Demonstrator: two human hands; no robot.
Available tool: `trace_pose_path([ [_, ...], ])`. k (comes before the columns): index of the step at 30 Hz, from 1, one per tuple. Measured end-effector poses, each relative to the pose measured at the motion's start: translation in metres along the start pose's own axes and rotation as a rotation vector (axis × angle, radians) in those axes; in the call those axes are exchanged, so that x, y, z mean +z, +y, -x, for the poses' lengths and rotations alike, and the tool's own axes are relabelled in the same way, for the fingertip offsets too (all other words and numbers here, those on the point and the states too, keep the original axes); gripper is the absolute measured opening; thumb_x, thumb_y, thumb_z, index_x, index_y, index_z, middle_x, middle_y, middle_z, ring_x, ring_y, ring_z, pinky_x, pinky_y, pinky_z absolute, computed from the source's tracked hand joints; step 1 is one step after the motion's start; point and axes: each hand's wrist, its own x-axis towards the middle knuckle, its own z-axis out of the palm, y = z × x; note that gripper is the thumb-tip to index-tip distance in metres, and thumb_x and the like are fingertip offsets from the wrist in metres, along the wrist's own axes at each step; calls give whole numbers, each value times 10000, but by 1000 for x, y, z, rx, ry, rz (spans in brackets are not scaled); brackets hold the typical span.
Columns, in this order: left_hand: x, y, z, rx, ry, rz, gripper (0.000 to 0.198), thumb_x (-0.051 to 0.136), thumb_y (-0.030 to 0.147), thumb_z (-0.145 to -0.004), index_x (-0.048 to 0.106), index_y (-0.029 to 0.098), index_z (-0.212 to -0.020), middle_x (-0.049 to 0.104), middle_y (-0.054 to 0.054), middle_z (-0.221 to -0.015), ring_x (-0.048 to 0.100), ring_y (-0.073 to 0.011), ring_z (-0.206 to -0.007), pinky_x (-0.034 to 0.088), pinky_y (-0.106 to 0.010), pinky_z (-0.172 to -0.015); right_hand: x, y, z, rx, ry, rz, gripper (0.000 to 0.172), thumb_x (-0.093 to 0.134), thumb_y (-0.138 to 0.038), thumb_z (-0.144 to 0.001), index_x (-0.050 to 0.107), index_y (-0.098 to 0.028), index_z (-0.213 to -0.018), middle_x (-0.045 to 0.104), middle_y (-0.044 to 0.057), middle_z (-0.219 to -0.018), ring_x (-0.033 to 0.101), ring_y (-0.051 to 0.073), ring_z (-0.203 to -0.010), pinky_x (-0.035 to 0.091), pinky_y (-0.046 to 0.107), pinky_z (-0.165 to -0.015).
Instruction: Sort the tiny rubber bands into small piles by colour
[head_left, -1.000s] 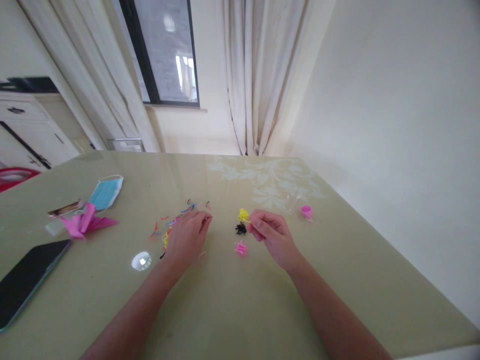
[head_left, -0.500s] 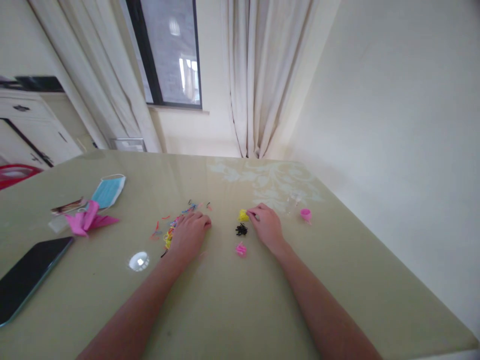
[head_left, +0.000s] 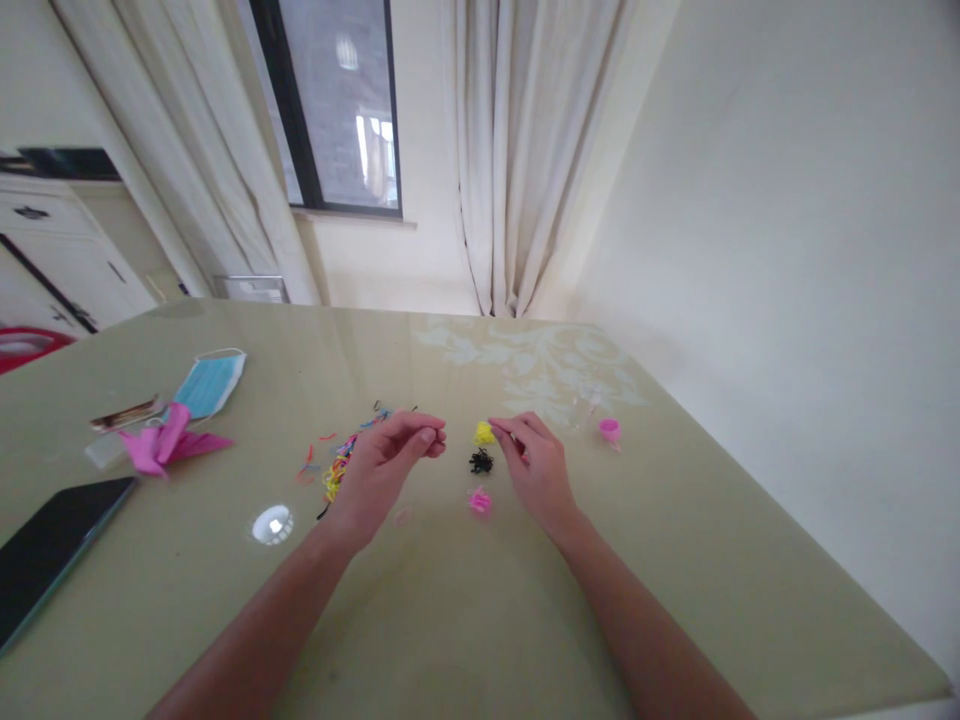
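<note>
My left hand (head_left: 386, 462) is raised over the right side of a mixed pile of small coloured bands (head_left: 337, 468), partly hiding it. Its thumb and fingertips are pinched together, and whatever they hold is too small to make out. My right hand (head_left: 538, 462) is closed in a pinch with its fingertips beside a small yellow heap of bands (head_left: 484, 433); I cannot make out anything between them. Below the yellow heap lie a black heap of bands (head_left: 481, 461) and then a pink heap of bands (head_left: 480, 501), in a column between the hands.
At the left are a phone (head_left: 60, 550), a pink folded-paper piece (head_left: 169, 440) and a blue face mask (head_left: 212, 384). A shiny clear round piece (head_left: 272, 524) lies near my left forearm. A small pink cup (head_left: 609, 430) stands right of my right hand.
My left hand has lifted off the mixed pile and moved right, its fingers now pinched. My right hand stays beside the yellow heap, having shifted only slightly.
</note>
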Motion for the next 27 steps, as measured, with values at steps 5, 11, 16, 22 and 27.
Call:
trace_pose_path([
  [5, 12, 13, 12, -119, -33, 309, 290, 898, 437, -789, 807, 192, -914, 799, -53, -854, 718, -141, -745, 609, -261, -745, -12, -29, 11, -131, 0, -138, 215, 612, -274, -1059, 762, -203, -1195, 714, 62, -929, 644, 166, -762, 517, 290, -690],
  [11, 14, 6, 15, -167, -134, 278, 266, 892, 418, -805, 819, 181, -900, 782, -48, -781, 694, -134, -708, 586, -248, -706, -14, -44, 19, -261, -34, -152, 262, 700, -339, -1015, 734, -241, -1255, 758, 62, -917, 662, 195, -762, 543, 333, -702],
  [16, 14, 5, 15, -145, -165, 198, 283, 862, 446, -831, 812, 173, -886, 762, -46, -763, 667, -143, -697, 564, -264, -693, -12, -49, 19, -224, -8, -200, 177, 620, -278, -1060, 791, -252, -1094, 780, 58, -888, 690, 191, -771, 557, 330, -706],
  [22, 14, 5, 14, -131, -163, 123, 311, 839, 486, -845, 792, 178, -844, 721, -20, -707, 625, -122, -645, 508, -235, -640, -13, -46, 18, -142, -22, -235, 198, 614, -322, -1066, 796, -249, -1037, 781, 57, -874, 697, 197, -774, 551, 341, -739],
  [27, 14, 4, 16, -139, -159, 107, 354, 829, 520, -844, 766, 172, -828, 699, -13, -694, 616, -120, -640, 493, -232, -632, -14, -46, 18, -141, -73, -227, 246, 558, -319, -1091, 762, -226, -992, 742, 43, -832, 664, 181, -752, 511, 323, -732],
])
